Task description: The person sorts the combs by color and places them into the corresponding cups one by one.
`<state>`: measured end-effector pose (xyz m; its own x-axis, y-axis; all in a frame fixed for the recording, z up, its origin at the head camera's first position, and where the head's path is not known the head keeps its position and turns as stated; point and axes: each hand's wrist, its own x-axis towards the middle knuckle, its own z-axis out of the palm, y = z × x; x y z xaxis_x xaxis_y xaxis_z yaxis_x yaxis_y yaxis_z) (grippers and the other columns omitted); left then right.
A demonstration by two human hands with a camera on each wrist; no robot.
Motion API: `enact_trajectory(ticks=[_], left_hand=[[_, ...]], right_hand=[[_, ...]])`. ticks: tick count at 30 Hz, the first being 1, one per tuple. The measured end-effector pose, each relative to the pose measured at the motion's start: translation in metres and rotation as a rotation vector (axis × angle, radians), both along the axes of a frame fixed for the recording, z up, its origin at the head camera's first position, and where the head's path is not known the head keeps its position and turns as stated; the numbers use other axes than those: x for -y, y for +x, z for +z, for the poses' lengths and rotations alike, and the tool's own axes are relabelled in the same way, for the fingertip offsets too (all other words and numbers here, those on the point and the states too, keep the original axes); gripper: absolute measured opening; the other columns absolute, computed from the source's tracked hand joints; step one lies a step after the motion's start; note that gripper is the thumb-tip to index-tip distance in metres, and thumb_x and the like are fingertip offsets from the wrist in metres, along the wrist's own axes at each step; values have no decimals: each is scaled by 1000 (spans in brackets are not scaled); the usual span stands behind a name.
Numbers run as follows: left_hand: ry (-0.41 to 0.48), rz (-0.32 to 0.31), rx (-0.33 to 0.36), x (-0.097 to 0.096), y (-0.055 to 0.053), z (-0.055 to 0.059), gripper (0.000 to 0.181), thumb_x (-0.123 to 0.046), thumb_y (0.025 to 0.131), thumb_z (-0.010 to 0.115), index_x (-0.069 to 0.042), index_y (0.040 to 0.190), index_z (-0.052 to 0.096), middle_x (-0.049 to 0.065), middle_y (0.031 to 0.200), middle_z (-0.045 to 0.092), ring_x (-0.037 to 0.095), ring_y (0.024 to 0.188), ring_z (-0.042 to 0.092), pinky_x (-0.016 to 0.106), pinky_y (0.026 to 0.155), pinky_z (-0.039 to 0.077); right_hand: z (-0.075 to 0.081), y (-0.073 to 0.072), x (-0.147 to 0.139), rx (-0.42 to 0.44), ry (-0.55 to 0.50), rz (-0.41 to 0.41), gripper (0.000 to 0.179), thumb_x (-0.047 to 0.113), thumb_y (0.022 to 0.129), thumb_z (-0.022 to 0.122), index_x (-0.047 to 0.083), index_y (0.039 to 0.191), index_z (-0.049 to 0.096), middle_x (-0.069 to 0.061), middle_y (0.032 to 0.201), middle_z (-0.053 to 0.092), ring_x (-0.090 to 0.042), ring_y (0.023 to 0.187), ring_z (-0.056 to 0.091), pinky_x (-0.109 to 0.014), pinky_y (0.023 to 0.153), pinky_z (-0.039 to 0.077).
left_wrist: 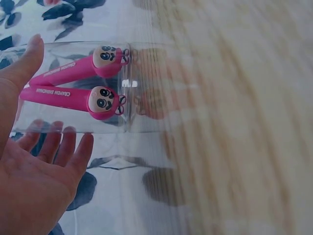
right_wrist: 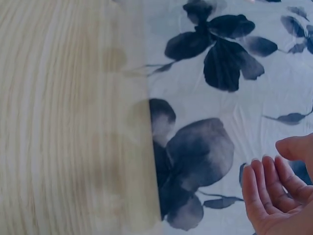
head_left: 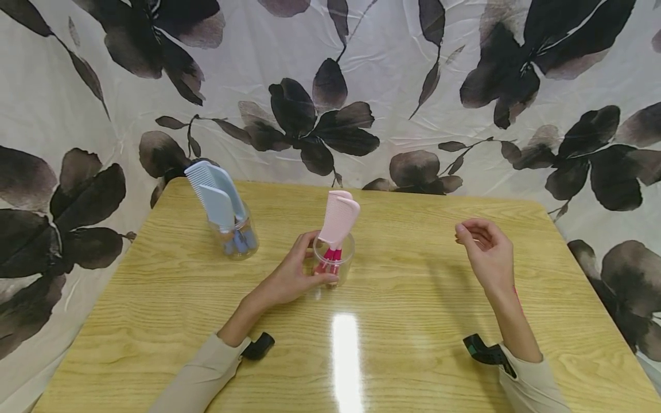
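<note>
My left hand (head_left: 296, 272) is around a clear cup (head_left: 347, 265) near the middle of the table, thumb on the near side and fingers at the far side. Two pale pink combs (head_left: 338, 221) stand in this cup, teeth up and leaning slightly right. Their dark pink handles (left_wrist: 63, 97) show through its wall in the left wrist view, with cartoon faces at the lower ends. Raised over the right part of the table, my right hand (head_left: 490, 252) has loosely curled fingers and holds nothing. The right wrist view shows its fingers (right_wrist: 279, 191) too.
At the back left, a second clear cup (head_left: 253, 248) holds light blue combs (head_left: 219, 198) leaning left. The wooden table (head_left: 403, 344) ends at a hanging cloth (head_left: 403, 69) with dark flowers. Dark straps (head_left: 258, 347) sit at both sleeve cuffs.
</note>
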<state>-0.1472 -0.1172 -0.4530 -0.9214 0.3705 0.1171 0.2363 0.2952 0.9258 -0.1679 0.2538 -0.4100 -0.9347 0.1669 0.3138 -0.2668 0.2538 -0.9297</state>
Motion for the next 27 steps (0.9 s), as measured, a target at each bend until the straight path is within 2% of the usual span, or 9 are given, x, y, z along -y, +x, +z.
enact_trajectory(ticks=[5,9,15,21,27], left_hand=[[0,3,5,0,-1,-1,91,-20,84,88,-10,154,31,11,150,39,35,136,46,53,114,41],[7,-4,-6,0,-1,-1,91,-19,84,88,-9,154,31,14,149,39,37,136,46,56,113,41],[12,-3,-4,-1,0,0,90,-19,84,88,-9,154,31,15,149,39,39,135,47,57,113,41],[12,-3,-7,-1,0,-1,90,-18,84,88,-8,154,31,16,148,40,39,136,46,57,113,41],[7,-1,4,-1,0,0,91,-19,84,88,-9,154,30,15,148,39,38,135,46,56,113,41]], right_hand=[[-6,-1,-15,16,14,-47,22,12,98,71,-3,114,66,-3,100,70,-12,87,69,-16,80,56],[-9,0,-25,43,-14,-92,20,8,97,71,-2,114,67,2,99,69,-11,89,68,-13,81,55],[-11,0,-40,91,-44,-172,17,11,97,72,2,111,69,5,97,67,-7,92,66,-10,83,51],[-17,0,-54,125,-17,-244,16,10,96,74,4,109,69,9,96,67,-4,94,63,-9,82,49],[-25,0,-69,194,47,-295,19,14,96,74,6,112,68,14,95,65,-2,94,61,-7,79,48]])
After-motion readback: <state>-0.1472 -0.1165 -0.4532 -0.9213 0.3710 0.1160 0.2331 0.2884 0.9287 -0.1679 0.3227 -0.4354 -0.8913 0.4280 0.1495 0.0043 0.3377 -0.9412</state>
